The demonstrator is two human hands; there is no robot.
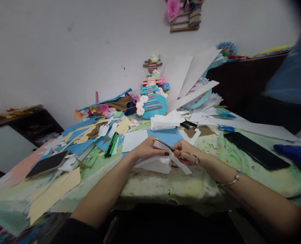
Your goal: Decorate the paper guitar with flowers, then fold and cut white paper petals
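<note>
Near the front edge of the table, my left hand (150, 149) is closed on a piece of white paper (155, 164), its thumb pressed on top. My right hand (186, 150) grips a pair of scissors (193, 157) by the gold-coloured handles. The scissor blades point left across the paper, close to my left fingers. A narrow strip of the paper curls down to the right below the blades. How far apart the blades are is hard to make out. Behind my hands lie a stack of white paper pieces (167, 121) and a blue sheet (165, 135).
A green utility knife (111, 145) and beige paper scraps (55, 189) lie on the left, beside a dark flat device (47, 164). On the right are a black phone (257, 150) and long white strips (252, 127). A blue guitar-shaped craft (154, 106) leans on the wall.
</note>
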